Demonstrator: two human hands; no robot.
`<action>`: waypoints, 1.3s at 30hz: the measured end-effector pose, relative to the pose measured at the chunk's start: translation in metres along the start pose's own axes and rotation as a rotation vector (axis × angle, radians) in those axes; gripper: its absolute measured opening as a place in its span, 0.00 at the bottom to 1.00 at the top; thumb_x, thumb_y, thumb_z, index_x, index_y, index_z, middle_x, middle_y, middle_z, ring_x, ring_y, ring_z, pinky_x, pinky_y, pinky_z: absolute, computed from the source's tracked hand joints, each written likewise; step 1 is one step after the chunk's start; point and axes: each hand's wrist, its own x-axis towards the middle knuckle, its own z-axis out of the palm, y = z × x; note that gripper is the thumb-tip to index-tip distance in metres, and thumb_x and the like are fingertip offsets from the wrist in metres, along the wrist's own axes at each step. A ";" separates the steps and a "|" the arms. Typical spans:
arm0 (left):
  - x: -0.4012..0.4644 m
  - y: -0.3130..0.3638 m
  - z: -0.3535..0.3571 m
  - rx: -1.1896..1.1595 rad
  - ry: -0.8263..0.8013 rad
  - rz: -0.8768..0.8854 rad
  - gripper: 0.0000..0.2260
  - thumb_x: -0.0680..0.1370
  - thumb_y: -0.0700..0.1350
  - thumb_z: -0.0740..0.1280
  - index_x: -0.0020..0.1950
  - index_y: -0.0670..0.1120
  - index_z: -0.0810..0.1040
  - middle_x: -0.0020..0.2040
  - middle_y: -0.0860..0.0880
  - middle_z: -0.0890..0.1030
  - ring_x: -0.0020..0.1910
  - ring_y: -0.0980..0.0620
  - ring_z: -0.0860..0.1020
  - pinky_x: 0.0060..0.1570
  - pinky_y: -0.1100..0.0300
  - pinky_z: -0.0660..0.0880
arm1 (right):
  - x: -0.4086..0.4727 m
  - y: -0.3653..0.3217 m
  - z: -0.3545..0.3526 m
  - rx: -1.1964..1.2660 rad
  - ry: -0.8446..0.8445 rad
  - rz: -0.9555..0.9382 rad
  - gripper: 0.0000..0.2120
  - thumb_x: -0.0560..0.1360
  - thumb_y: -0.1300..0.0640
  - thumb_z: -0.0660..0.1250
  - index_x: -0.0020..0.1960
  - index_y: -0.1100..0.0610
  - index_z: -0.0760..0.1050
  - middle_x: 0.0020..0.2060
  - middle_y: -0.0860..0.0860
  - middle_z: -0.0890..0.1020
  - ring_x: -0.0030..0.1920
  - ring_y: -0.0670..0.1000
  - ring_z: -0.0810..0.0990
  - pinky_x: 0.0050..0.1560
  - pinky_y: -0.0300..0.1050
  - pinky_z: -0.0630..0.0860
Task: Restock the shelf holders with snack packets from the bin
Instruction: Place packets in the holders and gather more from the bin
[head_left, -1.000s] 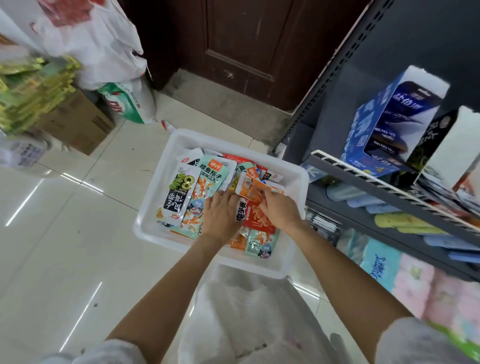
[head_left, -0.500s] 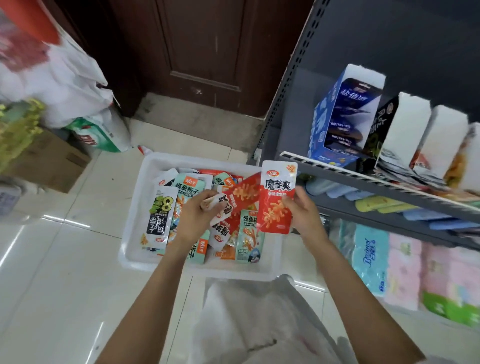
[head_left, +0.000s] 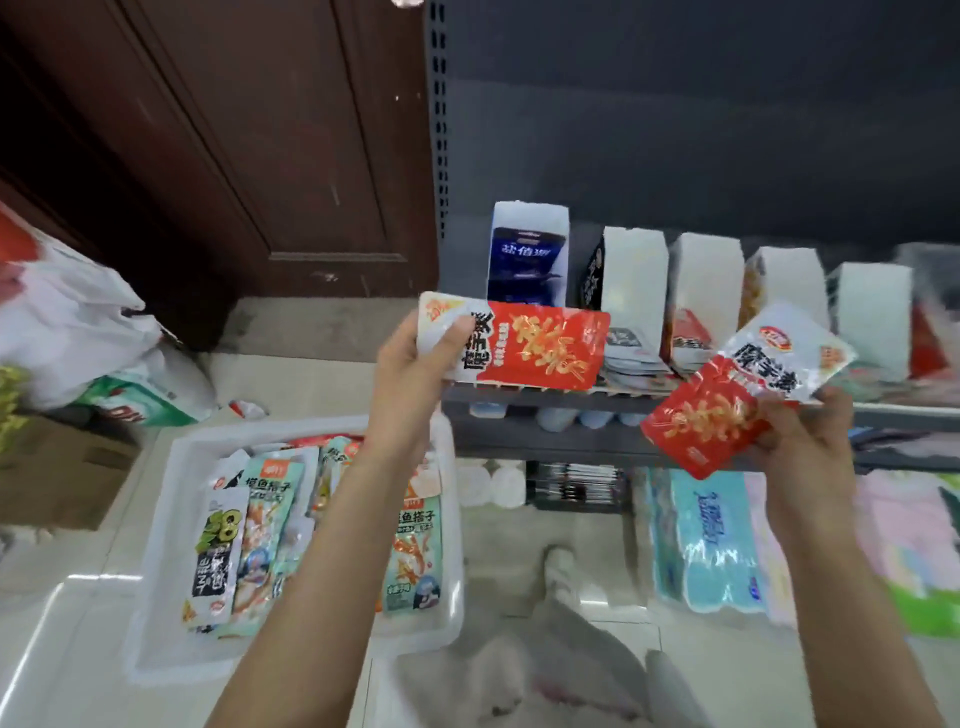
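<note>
Both arms were raised from the white bin (head_left: 156, 519) toward the shelf holders (head_left: 636, 291). A red snack packet (head_left: 540, 345) was gripped by the left hand (head_left: 415, 364), another (head_left: 727, 395) by the right hand (head_left: 800, 431). Earlier, the left hand was in the bin.

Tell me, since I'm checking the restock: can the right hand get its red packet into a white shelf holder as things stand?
Probably yes. The right hand holds its red packet just in front of the white shelf holders, whose fronts look open, with nothing between them.
</note>
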 end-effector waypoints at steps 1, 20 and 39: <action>0.011 0.003 0.025 0.040 -0.029 0.038 0.02 0.78 0.44 0.67 0.49 0.50 0.78 0.42 0.52 0.84 0.42 0.57 0.82 0.42 0.62 0.77 | 0.014 -0.006 -0.010 0.015 0.029 -0.009 0.12 0.78 0.66 0.60 0.48 0.48 0.66 0.35 0.40 0.80 0.36 0.38 0.76 0.34 0.32 0.74; 0.082 -0.055 0.239 1.280 -0.313 1.083 0.10 0.77 0.53 0.63 0.46 0.54 0.85 0.42 0.57 0.84 0.37 0.55 0.82 0.29 0.62 0.77 | 0.161 -0.027 -0.088 0.371 0.056 0.126 0.18 0.76 0.66 0.66 0.61 0.50 0.71 0.52 0.46 0.80 0.51 0.46 0.81 0.42 0.37 0.78; 0.058 -0.105 0.233 1.523 -0.641 0.455 0.15 0.81 0.48 0.58 0.67 0.50 0.74 0.65 0.51 0.77 0.62 0.50 0.75 0.66 0.55 0.61 | 0.197 0.009 -0.017 -1.172 -0.484 -0.869 0.11 0.76 0.55 0.63 0.48 0.58 0.82 0.51 0.54 0.83 0.57 0.59 0.75 0.54 0.54 0.71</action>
